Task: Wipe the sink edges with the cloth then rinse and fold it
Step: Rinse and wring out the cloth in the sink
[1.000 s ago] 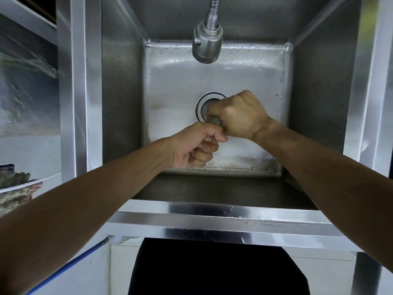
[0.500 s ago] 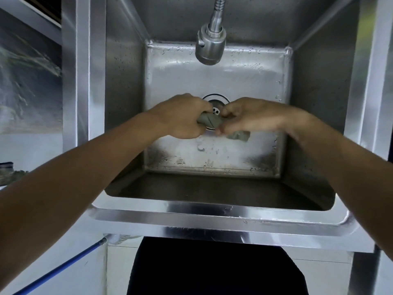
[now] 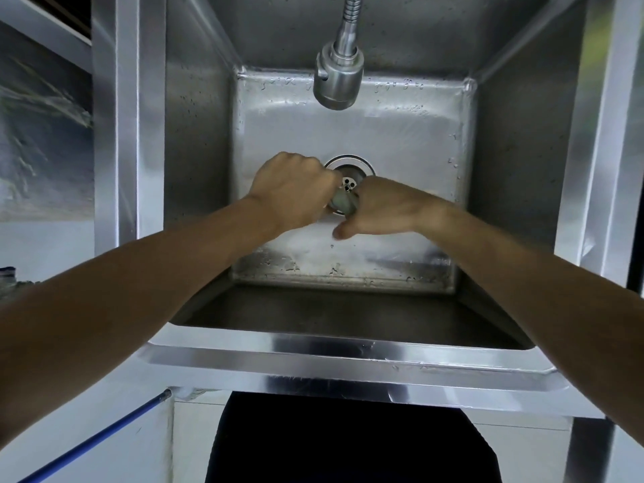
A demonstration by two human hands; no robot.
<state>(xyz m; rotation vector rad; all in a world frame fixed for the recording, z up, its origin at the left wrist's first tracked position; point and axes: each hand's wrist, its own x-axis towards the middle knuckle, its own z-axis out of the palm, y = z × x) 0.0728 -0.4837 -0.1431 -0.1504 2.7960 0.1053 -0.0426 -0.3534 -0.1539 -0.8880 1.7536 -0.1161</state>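
Both my hands are down in the steel sink [image 3: 348,353], over the round drain [image 3: 350,165]. Between them is a small grey-green cloth [image 3: 343,203], bunched into a tight roll. My left hand [image 3: 292,190] grips its left end with curled fingers, knuckles up. My right hand [image 3: 380,207] grips its right end, thumb pointing down. Most of the cloth is hidden inside the two fists. The steel spray faucet head [image 3: 337,81] hangs above the basin, with no water visible from it.
The sink floor [image 3: 400,141] is wet, with droplets along its walls. A bright steel front rim runs below my arms, and steel side rims [image 3: 118,134] flank the basin. A blue hose [image 3: 97,440] runs at lower left. A dark gap lies under the sink.
A second ago my fists were stacked together on the cloth. Then they drew apart with cloth showing between them, and now they are close again around a tighter roll.
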